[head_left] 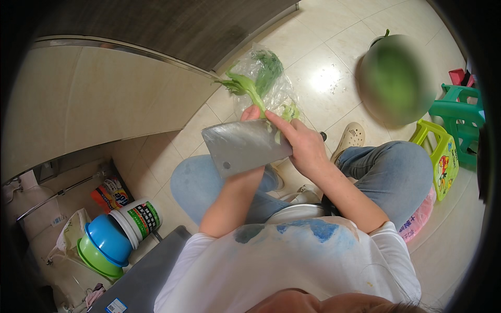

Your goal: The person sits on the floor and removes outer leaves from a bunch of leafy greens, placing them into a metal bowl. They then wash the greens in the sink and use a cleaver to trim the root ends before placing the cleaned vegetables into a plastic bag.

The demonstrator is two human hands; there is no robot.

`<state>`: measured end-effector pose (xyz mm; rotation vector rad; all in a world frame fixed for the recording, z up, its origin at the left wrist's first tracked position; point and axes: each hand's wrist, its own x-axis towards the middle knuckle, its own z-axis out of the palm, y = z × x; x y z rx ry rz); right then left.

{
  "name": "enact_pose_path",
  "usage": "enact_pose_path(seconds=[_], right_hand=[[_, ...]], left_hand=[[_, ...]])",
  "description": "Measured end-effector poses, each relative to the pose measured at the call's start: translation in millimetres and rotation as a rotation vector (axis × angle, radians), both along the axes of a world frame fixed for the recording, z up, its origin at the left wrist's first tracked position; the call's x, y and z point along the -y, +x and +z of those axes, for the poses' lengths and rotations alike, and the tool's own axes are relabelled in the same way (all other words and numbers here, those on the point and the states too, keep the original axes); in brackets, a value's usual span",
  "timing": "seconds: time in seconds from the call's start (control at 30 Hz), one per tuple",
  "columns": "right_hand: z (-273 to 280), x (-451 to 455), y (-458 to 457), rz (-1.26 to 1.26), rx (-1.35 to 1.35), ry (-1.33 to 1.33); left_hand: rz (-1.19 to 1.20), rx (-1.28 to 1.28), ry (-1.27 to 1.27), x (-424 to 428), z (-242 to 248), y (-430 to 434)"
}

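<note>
My left hand (pixel 251 112) grips a pale green leafy vegetable stalk (pixel 250 89) by its lower end. A wide cleaver (pixel 246 145) hides most of that hand and its wrist. My right hand (pixel 309 146) is closed around the cleaver's handle, its index finger reaching along the blade towards the stalk. Thin green peelings (pixel 277 136) cling to the blade near the finger. Below both hands a clear plastic bag (pixel 287 88) lies on the floor, with dark leafy greens (pixel 269 69) and pale trimmings (pixel 290 112) on or in it.
A round container (pixel 399 80) of something green, blurred, stands on the floor at upper right. A lime stool (pixel 438 156) and a green stool (pixel 460 113) are beyond my knee. At left are a cabinet (pixel 98 90), a white bucket (pixel 143 219) and a blue basin (pixel 107 238).
</note>
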<state>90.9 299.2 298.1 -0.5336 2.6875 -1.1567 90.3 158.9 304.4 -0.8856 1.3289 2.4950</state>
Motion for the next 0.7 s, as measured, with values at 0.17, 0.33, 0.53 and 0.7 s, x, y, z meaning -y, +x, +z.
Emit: enact_pose_path(seconds=[0.17, 0.33, 0.53, 0.7], right_hand=[[-3, 1, -1, -0.057, -0.005, -0.096], [-3, -5, -6, -0.118, 0.021, -0.223], [-15, -24, -35, -0.414, -0.039, -0.452], [-27, -44, -42, -0.554, 0.002, -0.496]], left_hand=[[0.213, -0.056, 0.009, -8, -27, 0], [0.304, -0.005, 0.177, -9, -21, -6], [0.096, -0.088, 0.001, -2, -35, -5], [0.094, -0.061, 0.03, 5, -22, -11]])
